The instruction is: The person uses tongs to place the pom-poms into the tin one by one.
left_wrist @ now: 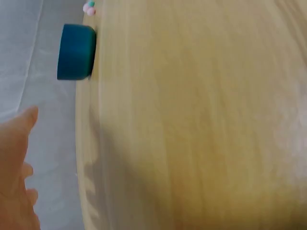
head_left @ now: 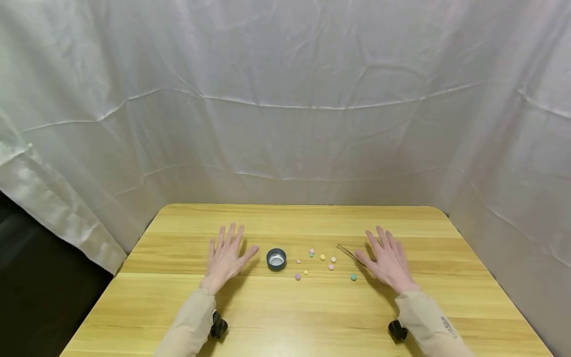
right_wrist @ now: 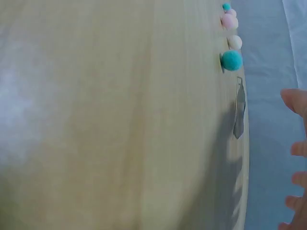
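My left hand (head_left: 226, 260) hovers over the table with its fingers spread, holding nothing. Just right of it stands a small dark round container (head_left: 276, 259) with a silvery inside; the left wrist view shows its blue-green side wall (left_wrist: 76, 51). My right hand (head_left: 388, 260) is likewise spread above the table, with nothing in it. Metal tweezers (head_left: 350, 254) lie by its thumb, partly hidden under the hand in the head view and fully seen in the right wrist view (right_wrist: 239, 109). Between container and tweezers are scattered several small pompoms, among them a teal pompom (head_left: 353, 277) and a purple pompom (head_left: 297, 276).
The wooden table (head_left: 303, 317) has rounded far corners. Pale curtains (head_left: 312, 139) hang behind it and on both sides, with a dark area (head_left: 40, 267) at the left. A black wrist camera (head_left: 218, 327) sits on the left sleeve and another camera (head_left: 398, 330) on the right.
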The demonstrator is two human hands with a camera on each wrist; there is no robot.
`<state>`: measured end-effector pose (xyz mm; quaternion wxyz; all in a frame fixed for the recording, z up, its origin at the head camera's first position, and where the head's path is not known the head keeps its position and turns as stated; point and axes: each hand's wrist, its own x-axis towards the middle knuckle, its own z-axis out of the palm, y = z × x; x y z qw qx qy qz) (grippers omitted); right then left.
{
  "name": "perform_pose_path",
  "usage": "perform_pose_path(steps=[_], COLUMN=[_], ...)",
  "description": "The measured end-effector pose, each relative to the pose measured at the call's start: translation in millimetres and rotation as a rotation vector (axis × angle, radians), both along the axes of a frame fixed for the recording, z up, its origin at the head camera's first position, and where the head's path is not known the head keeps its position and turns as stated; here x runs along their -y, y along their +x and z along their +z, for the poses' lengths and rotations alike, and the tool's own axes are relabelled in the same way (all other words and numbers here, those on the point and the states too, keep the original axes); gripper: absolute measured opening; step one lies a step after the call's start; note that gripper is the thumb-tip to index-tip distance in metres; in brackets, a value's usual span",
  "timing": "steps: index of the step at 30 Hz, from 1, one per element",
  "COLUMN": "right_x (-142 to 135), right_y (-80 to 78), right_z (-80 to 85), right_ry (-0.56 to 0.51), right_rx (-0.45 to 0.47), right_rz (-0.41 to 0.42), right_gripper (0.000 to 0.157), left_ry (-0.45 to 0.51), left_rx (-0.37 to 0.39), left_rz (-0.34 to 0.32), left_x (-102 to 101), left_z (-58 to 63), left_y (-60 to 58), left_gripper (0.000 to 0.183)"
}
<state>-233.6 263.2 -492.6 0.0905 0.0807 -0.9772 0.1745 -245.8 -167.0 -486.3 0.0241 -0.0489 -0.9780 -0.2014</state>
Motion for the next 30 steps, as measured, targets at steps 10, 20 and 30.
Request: perform_pose_path(steps=[10,20,30], right_x=[11,20,25], right_y=[-15.9,-31.8,-36.4], right_z=[-6.1,-13.6,-16.6], right_ry=[-0.210,-0.246,-0.238], right_rx=[0.022,0.105,0.091], right_rz=[0.117,0.110,0.074], right_gripper=[0.056,0.031,0.016], left_ry=[0.400,0.651,0.712], left_rx=[0.146,0.229,0.212], left_rz=[-0.266,-0.417,-0.457], left_x=[-19,-30,-37], left_z=[-4.1,-18.4,-22.9], left_y=[-3.9,-9.3,-10.9], left_gripper=[0.094,0.085,0.073])
